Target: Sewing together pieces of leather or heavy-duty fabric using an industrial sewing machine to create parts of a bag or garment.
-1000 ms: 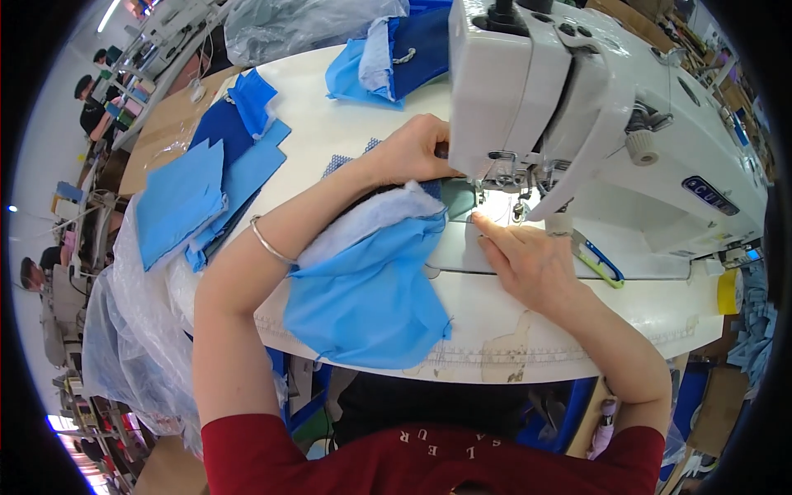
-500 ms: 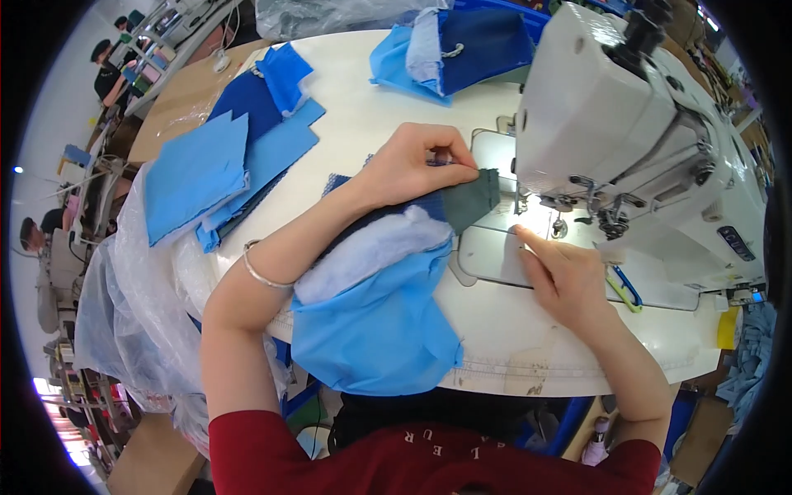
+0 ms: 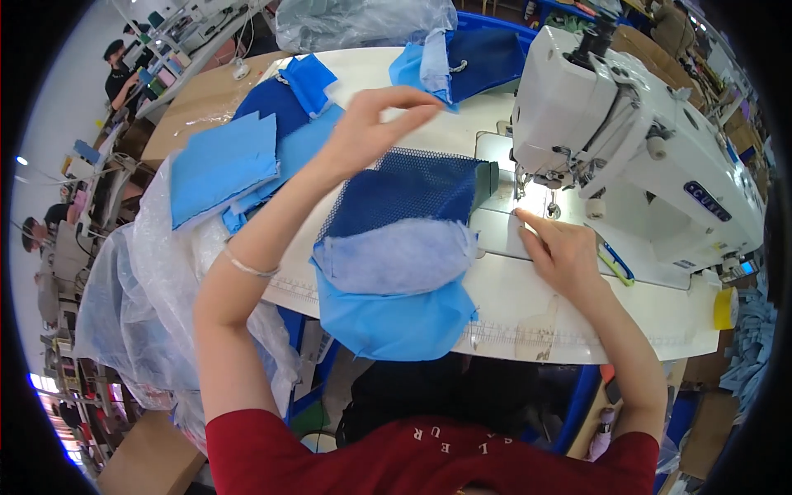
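My left hand (image 3: pixel 367 124) is raised above the white sewing table (image 3: pixel 536 330), fingers stretched and slightly blurred, holding nothing visible. Below it lies a layered piece of dark blue mesh (image 3: pixel 396 186), pale fleecy layer (image 3: pixel 392 254), light blue cloth (image 3: pixel 392 322) and dark green fabric (image 3: pixel 487 179). My right hand (image 3: pixel 561 252) is open on the metal plate (image 3: pixel 499 235), index fingertip just below the needle area of the white sewing machine (image 3: pixel 635 132). A green-and-blue snipper (image 3: pixel 615 262) lies beside it.
Blue fabric pieces (image 3: pixel 221 165) lie at left, another bundle (image 3: pixel 478 62) at the back. Clear plastic sheeting (image 3: pixel 115 305) hangs at the left. A yellow tape roll (image 3: pixel 724 309) sits at the right edge. A co-worker (image 3: pixel 120 78) is at the upper left.
My left hand has let go of the fabric's corner and moved up and left. The fabric lies flatter, showing more mesh. My right hand stays near the needle area.
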Tool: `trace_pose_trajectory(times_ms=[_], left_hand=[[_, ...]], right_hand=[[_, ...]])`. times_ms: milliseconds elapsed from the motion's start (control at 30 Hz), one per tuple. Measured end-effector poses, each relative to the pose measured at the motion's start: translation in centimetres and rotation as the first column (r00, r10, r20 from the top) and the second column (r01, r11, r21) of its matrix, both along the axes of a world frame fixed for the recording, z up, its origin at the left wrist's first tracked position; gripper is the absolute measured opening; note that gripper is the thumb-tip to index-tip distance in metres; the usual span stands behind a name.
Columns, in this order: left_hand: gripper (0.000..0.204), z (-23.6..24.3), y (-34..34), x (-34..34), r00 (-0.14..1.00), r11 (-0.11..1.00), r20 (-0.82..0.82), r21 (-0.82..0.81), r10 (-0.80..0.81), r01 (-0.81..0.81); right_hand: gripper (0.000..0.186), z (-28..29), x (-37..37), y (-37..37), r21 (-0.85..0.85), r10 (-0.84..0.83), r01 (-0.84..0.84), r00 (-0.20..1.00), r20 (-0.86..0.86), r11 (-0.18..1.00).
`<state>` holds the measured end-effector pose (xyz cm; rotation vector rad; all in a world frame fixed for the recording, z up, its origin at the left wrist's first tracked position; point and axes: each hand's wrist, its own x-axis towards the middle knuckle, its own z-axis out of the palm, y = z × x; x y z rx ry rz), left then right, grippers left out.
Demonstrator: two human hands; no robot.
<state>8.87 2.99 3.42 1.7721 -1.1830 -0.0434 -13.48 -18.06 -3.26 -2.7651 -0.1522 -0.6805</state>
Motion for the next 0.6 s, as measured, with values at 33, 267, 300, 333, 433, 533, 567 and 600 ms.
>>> trace_pose_trajectory(times_ms=[33, 267, 300, 333, 433, 533, 567, 600], left_hand=[[0.026, 0.3, 1.6, 0.2, 0.999, 0.999, 0.019, 0.016, 0.042, -0.042], [0.019, -1.9, 9.8, -0.6, 0.97, 0.959, -0.027, 0.16, 0.243, -0.235], [0.019, -2.0, 10.1, -0.8, 0.969, 0.958, -0.026, 0.159, 0.244, -0.237], [0.018, -2.1, 10.1, -1.1, 0.97, 0.957, 0.018, 0.16, 0.24, -0.24], [0.019, -2.8, 9.9, -0.7, 0.965, 0.954, 0.083, 0.151, 0.249, -0.259], [0.026, -3.5, 9.3, 0.2, 0.928, 0.897, 0.07, 0.239, 0.367, -0.372], [0.026, -3.5, 9.0, 0.2, 0.928, 0.897, 0.072, 0.239, 0.365, -0.372], [0.034, -3.5, 8.5, 0.3, 0.907, 0.85, 0.138, 0.316, 0.398, -0.421]], right_hand=[[0.024, 0.0, 0.0, 0.0, 0.003, -0.007, 0.007, 1.0, 0.008, 1.0], [0.023, -0.2, 0.0, 0.1, -0.007, 0.001, -0.001, 1.0, 0.021, 1.0], [0.023, 0.0, -0.1, 0.2, -0.013, -0.005, 0.006, 1.0, 0.01, 1.0], [0.023, 0.0, -0.2, 0.3, -0.015, -0.004, 0.005, 1.0, 0.011, 1.0], [0.023, 0.1, -0.3, 0.4, -0.031, -0.023, 0.023, 1.0, 0.0, 0.999], [0.023, 0.1, -0.3, 0.7, -0.06, -0.039, 0.04, 0.999, 0.02, 0.997], [0.023, 0.2, -0.3, 0.9, -0.05, -0.044, 0.044, 0.999, 0.009, 0.998], [0.022, 0.2, -0.2, 1.0, -0.041, -0.048, 0.048, 0.999, -0.001, 0.998]])
